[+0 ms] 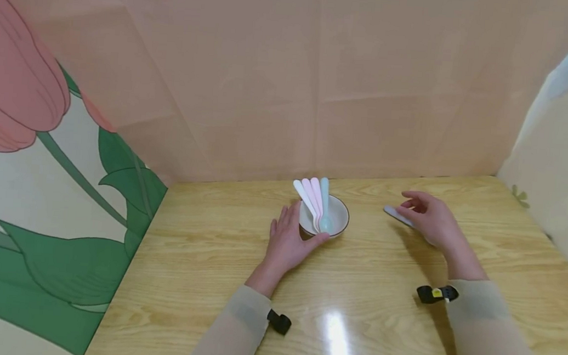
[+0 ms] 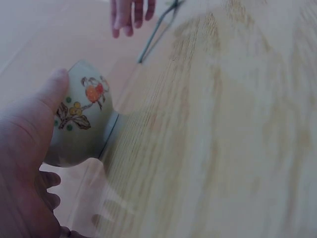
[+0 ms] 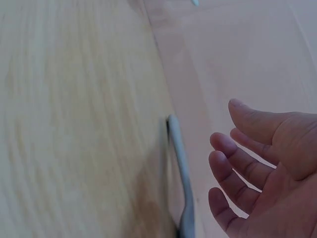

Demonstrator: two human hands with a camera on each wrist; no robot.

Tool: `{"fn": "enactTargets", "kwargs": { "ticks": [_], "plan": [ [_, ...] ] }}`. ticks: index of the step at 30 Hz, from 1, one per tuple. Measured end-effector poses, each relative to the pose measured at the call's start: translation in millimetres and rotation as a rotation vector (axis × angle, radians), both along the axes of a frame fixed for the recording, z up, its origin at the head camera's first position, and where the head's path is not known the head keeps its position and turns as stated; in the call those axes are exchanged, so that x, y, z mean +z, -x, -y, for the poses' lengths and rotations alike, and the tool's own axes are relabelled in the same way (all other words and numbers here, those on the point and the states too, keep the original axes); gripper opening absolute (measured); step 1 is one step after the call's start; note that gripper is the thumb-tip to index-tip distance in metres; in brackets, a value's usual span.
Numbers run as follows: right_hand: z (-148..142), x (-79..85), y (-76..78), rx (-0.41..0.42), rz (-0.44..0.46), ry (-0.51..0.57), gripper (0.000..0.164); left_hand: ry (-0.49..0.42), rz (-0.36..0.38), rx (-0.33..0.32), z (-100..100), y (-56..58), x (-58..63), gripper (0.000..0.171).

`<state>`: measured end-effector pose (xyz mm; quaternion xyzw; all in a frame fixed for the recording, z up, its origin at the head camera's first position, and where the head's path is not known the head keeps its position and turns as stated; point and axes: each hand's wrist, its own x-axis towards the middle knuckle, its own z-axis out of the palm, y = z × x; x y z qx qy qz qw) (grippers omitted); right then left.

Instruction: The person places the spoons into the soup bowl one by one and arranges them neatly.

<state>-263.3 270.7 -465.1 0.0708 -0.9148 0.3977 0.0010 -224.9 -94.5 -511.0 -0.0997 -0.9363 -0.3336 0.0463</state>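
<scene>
A small white bowl [image 1: 339, 214] with a dark rim stands on the table; the left wrist view shows fruit and leaves painted on its side. Several spoons lean in it: a white one [image 1: 304, 195], pink ones [image 1: 316, 192] and a light blue one [image 1: 324, 202]. My left hand [image 1: 286, 243] holds the bowl, thumb along the near side and fingers at the left. To the right, a grey-blue spoon [image 1: 397, 215] lies on the wood, its far part hidden in the head view. Just above it hovers my right hand [image 1: 429, 218], fingers loosely bent and apart from the handle.
The wooden table [image 1: 207, 282] meets a pinkish cloth backdrop [image 1: 250, 87] behind the bowl. A tulip-printed panel [image 1: 65, 195] borders the left side, and a pale printed sheet [image 1: 562, 164] the right. Dark straps with small devices [image 1: 436, 294] sit on the sleeves.
</scene>
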Motion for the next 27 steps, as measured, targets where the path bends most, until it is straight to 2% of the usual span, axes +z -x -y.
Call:
{"fn": "enactTargets", "kwargs": {
  "ticks": [10,17,27],
  "plan": [
    [-12.4,-14.9,5.0,-0.021,0.022,0.001,0.061,-0.002,0.002,-0.006,1.0,-0.1,0.6,0.117],
    [-21.1,-21.5,6.7,-0.029,0.068,0.009,0.065,0.000,0.002,-0.004,1.2,-0.7,1.0,0.116],
    [-27.5,-27.0,11.1,0.014,0.099,-0.021,0.065,-0.011,0.004,-0.005,0.7,-0.5,1.6,0.117]
  ]
}}
